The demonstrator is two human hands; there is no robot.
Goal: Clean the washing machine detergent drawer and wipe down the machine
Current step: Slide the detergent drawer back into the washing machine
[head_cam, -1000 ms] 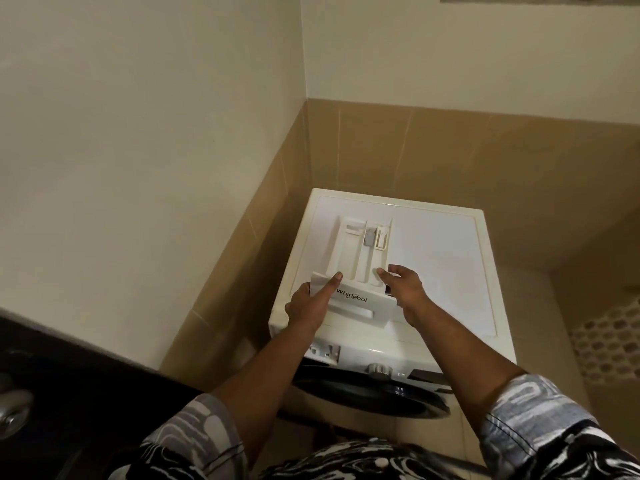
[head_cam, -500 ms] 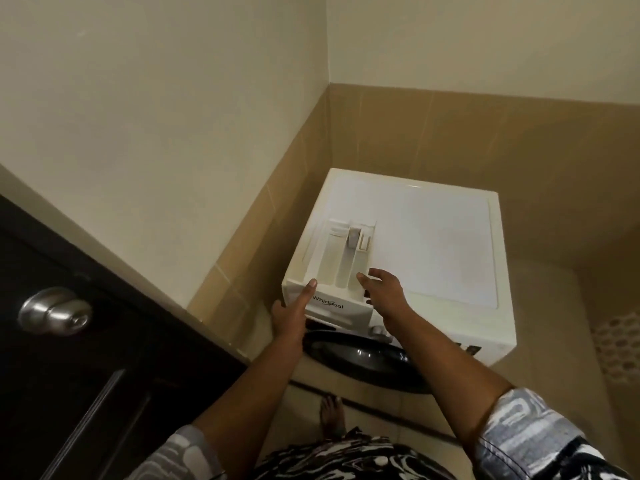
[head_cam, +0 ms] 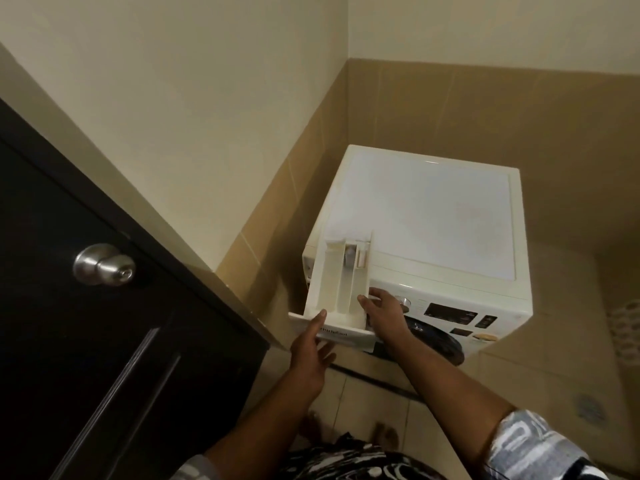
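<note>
A narrow tiled corner, cream wall above tan tiles, with a dark door (head_cam: pixel 86 341) and its metal knob (head_cam: pixel 104 265) close on the left. Nearest, two forearms in patterned sleeves reach forward over the floor (head_cam: pixel 363 386).

The left hand (head_cam: pixel 308 355) grips the front panel of the detergent drawer (head_cam: pixel 332 282), thumb over the top edge and fingers (head_cam: pixel 327 356) curled beneath. The right hand (head_cam: pixel 384 315) holds the drawer's right side, thumb on the rim and fingers (head_cam: pixel 388 296) down the outer wall.

The drawer is off-white, long and open-topped, split into lengthwise compartments with a small grey insert near the back and a printed logo on the panel. It is level with the upper left of the washing machine (head_cam: pixel 433 216) front; whether its back end sits in the slot cannot be told.

A second ago the drawer lay on top of the machine; it is now down in front, and the control panel and door knob have come into view.
</note>
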